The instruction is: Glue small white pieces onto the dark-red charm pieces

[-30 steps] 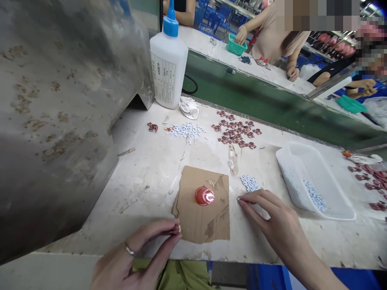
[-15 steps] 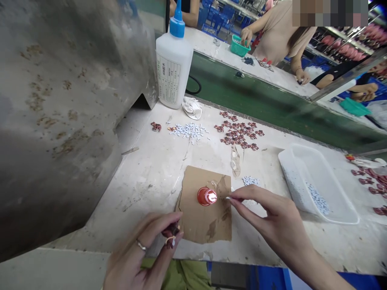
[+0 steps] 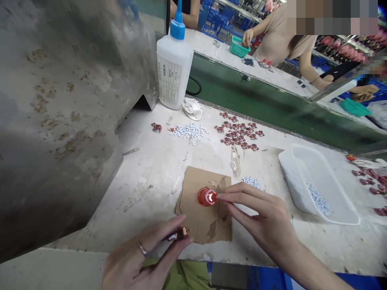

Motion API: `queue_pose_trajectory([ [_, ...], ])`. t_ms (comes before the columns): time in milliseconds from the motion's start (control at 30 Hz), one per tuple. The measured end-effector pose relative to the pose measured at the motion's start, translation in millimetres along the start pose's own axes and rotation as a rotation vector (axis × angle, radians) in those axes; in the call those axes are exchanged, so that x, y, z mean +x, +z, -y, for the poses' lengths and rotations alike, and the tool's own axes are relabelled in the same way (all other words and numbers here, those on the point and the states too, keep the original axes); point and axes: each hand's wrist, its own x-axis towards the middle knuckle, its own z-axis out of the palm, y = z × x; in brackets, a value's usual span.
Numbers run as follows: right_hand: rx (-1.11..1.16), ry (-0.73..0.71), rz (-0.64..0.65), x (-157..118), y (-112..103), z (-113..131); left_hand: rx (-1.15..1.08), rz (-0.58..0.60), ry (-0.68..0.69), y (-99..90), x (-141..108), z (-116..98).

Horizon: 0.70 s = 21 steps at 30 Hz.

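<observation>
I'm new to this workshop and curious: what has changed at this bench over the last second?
The right hand has moved left across the cardboard, its fingertips now at the red cup. The left hand has turned the small dark red piece it pinches. The glue bottle and white plastic tray stayed put.

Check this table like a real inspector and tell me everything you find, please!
Surface: scuffed white workbench, with torn cardboard on it.
Job's things: shiny red cone on the cardboard; small dark red piece.
Clutter: white glue bottle, white pieces, dark red pieces, white plastic tray.
Hands: left hand pinches the small dark red piece; right hand has fingertips at the cone.
Cables: black cable behind the bottle.
Surroundings: grey metal housing, green belt, co-worker beyond it.
</observation>
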Motion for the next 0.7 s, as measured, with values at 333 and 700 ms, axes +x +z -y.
queue_pose_trajectory([
  [333,0.435,0.096,-0.037,-2,7,38,-0.099,0.117,0.095,5.8,1,-7],
  [700,0.524,0.085,-0.010,-2,18,39,-0.131,0.159,0.104,9.7,1,-6],
])
